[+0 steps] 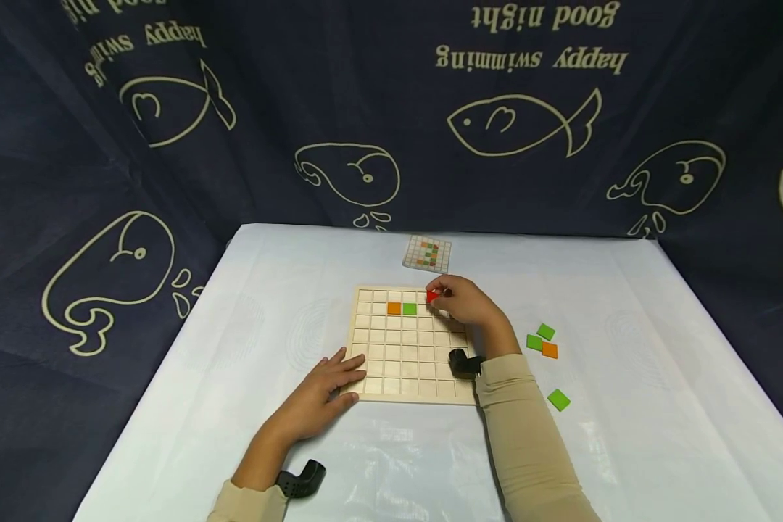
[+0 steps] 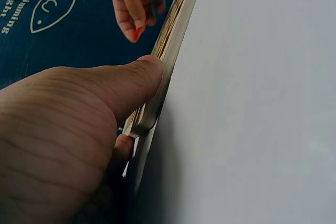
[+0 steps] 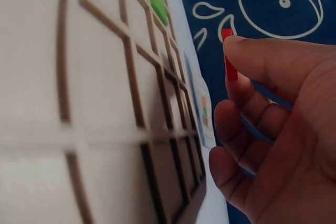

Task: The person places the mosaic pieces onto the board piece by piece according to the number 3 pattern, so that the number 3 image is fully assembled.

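A wooden grid board (image 1: 401,355) lies on the table, with an orange tile (image 1: 394,309) and a green tile (image 1: 409,309) side by side near its far edge. Over the board's far right part, my right hand (image 1: 466,301) pinches a red tile (image 3: 229,56) between thumb and index finger; its other fingers are curled in the right wrist view. My left hand (image 1: 316,395) rests at the board's near left corner with fingers spread over the edge. In the left wrist view its thumb (image 2: 139,80) lies along the board's side.
Behind the board lies a pattern card (image 1: 427,254) showing a grid with coloured squares. To the right are a green tile (image 1: 545,331), another green tile (image 1: 534,342), an orange tile (image 1: 549,350) and, nearer, one more green tile (image 1: 559,399). A dark printed cloth (image 1: 391,87) stands behind the table.
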`<act>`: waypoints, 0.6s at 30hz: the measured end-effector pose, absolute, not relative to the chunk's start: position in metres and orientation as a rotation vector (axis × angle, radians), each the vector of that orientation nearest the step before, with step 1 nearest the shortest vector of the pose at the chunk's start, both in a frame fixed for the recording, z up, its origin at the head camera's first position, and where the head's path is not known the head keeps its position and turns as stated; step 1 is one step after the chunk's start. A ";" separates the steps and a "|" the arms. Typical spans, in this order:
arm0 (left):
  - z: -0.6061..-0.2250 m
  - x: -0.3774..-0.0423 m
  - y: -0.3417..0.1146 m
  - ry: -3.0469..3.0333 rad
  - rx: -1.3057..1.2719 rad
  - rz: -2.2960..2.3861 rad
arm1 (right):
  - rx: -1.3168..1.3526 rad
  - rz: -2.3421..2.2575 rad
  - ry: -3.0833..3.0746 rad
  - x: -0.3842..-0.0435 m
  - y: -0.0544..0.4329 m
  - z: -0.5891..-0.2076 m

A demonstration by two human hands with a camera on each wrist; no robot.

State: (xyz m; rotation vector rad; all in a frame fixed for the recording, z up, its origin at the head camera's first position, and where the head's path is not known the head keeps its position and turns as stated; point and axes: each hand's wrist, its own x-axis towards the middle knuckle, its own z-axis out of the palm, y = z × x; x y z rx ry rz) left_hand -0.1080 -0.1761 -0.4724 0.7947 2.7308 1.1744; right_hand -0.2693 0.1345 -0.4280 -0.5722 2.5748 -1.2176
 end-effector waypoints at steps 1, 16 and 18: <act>-0.473 -0.108 -0.176 2.731 0.795 1.175 | -0.568 -1.220 2.571 -0.269 0.132 -0.429; -0.474 -0.109 -0.176 2.735 0.790 1.174 | -0.594 -1.104 2.593 -0.271 0.118 -0.444; -0.474 -0.109 -0.176 2.733 0.786 1.177 | -0.585 -1.072 2.601 -0.270 0.117 -0.444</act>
